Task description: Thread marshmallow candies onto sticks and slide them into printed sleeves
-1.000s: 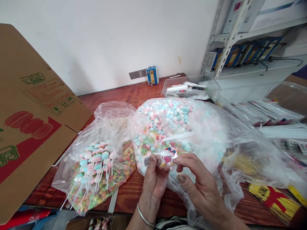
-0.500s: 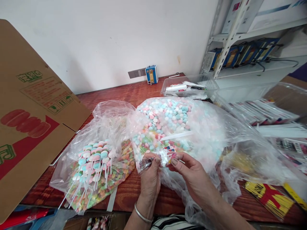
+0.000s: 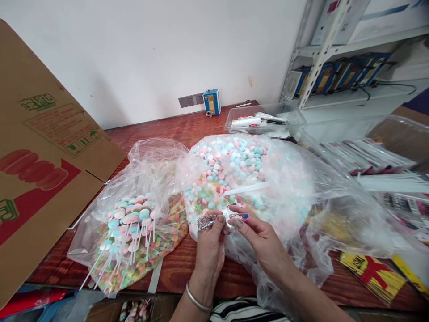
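My left hand (image 3: 211,243) and my right hand (image 3: 259,235) are close together in front of the large clear bag of pastel candies (image 3: 231,156). Between them they pinch a small printed plastic wrapper (image 3: 205,222). Its dark-lettered end sticks out past my left fingers, and a coloured end shows by my right fingertips. Whatever may be inside it is hidden by my fingers. To the left, pink, white and blue candies on white sticks (image 3: 130,217) are heaped on a clear bag of multicoloured gummy candies (image 3: 174,219). A white stick (image 3: 246,188) lies on the large bag.
A cardboard box (image 3: 67,147) stands at the left. Behind are a clear bin (image 3: 231,118) of packets and a blue device (image 3: 212,103) by the wall outlets. Yellow-and-red wrappers (image 3: 372,275) lie at right, near metal shelving (image 3: 321,58). Below the table edge sits an open box of wrapped items (image 3: 136,311).
My right fingers have shifted slightly left across the wrapper, closer to my left hand. The wrapper's coloured end has turned lower and is more covered. The view has shifted slightly.
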`<control>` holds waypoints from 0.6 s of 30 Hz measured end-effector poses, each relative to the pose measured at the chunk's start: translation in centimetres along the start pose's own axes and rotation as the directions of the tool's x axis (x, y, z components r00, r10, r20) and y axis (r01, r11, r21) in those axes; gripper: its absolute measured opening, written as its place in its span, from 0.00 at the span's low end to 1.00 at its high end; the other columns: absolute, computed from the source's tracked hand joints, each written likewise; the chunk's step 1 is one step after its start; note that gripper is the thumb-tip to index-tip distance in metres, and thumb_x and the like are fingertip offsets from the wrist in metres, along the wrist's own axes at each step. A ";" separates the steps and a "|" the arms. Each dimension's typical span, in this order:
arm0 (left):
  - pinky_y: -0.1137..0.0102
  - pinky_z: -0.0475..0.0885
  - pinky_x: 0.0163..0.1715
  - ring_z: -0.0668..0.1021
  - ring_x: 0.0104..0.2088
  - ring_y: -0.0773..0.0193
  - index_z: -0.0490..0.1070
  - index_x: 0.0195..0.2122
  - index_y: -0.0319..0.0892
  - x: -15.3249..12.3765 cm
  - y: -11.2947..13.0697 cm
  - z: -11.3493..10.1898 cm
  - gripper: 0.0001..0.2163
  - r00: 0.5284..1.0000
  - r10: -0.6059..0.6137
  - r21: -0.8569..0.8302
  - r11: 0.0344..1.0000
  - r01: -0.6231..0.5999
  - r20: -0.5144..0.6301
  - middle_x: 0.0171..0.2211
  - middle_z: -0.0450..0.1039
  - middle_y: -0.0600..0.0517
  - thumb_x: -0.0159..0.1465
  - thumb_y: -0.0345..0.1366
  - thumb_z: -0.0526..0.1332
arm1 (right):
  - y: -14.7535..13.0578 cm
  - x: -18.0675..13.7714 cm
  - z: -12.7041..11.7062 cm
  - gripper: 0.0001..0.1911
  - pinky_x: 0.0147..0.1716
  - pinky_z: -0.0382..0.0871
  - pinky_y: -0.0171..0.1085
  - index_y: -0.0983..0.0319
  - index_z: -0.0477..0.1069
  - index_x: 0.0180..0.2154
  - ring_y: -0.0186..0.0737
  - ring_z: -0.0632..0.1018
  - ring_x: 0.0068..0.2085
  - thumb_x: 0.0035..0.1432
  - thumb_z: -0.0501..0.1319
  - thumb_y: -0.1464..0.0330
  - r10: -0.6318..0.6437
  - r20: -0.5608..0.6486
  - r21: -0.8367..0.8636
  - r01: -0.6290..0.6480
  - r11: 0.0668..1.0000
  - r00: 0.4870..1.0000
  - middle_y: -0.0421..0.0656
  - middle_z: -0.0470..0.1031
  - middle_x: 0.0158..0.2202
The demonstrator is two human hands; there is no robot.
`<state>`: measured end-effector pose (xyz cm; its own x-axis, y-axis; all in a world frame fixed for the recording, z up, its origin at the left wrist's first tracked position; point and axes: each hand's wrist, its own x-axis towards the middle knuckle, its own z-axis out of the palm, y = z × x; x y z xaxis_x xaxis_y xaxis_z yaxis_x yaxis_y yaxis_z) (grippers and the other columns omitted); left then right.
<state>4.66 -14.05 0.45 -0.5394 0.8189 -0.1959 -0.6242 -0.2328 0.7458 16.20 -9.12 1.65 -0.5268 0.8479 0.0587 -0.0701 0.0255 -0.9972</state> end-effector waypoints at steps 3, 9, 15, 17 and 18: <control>0.78 0.65 0.23 0.68 0.22 0.75 0.75 0.35 0.38 0.2 0.0 -0.2 0.10 0.994 -0.107 0.019 0.994 0.107 0.009 0.24 0.68 0.56 0.54 0.34 0.71 | -0.4 -0.1 -0.4 0.10 0.60 0.60 0.45 0.58 0.78 0.35 0.44 0.69 0.59 0.65 0.58 0.65 -0.163 0.013 -0.223 0.162 0.961 0.987 0.45 0.72 0.55; 0.77 0.69 0.27 0.71 0.27 0.73 0.71 0.28 0.39 0.1 -0.1 -0.1 0.09 0.994 -0.106 -0.057 0.993 0.108 0.029 0.28 0.70 0.55 0.55 0.35 0.71 | -0.8 -0.3 -1.0 0.12 0.55 0.66 0.46 0.60 0.74 0.31 0.47 0.73 0.55 0.66 0.55 0.67 -0.296 -0.004 -0.487 0.257 0.835 0.955 0.47 0.76 0.48; 0.76 0.70 0.28 0.72 0.26 0.72 0.74 0.33 0.38 -0.2 -0.2 0.0 0.08 0.986 -0.134 0.026 0.991 0.132 0.102 0.27 0.71 0.54 0.55 0.33 0.71 | -1.0 -0.4 -1.0 0.13 0.56 0.66 0.45 0.59 0.76 0.35 0.45 0.72 0.58 0.67 0.54 0.66 -0.255 0.053 -0.467 0.250 0.848 0.966 0.47 0.75 0.52; 0.77 0.68 0.26 0.71 0.24 0.73 0.73 0.30 0.38 -0.1 -0.2 0.0 0.08 0.987 -0.145 -0.031 0.989 0.147 0.076 0.24 0.69 0.55 0.55 0.33 0.71 | -1.0 -0.5 -1.0 0.12 0.57 0.66 0.44 0.58 0.77 0.38 0.43 0.73 0.57 0.68 0.54 0.67 -0.261 0.039 -0.443 0.251 0.861 0.965 0.46 0.77 0.51; 0.78 0.68 0.25 0.70 0.23 0.73 0.72 0.29 0.38 0.0 -0.3 -0.1 0.08 0.986 -0.154 -0.072 0.985 0.158 0.062 0.24 0.68 0.56 0.54 0.33 0.71 | -1.0 -0.5 -1.0 0.11 0.57 0.65 0.44 0.58 0.76 0.41 0.42 0.73 0.56 0.68 0.55 0.67 -0.275 0.017 -0.444 0.254 0.860 0.961 0.46 0.77 0.51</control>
<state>4.82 -14.06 0.21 -0.4007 0.8759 -0.2688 -0.7411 -0.1374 0.6572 17.36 -9.07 2.52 -0.5019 0.7989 0.3316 0.1816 0.4722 -0.8626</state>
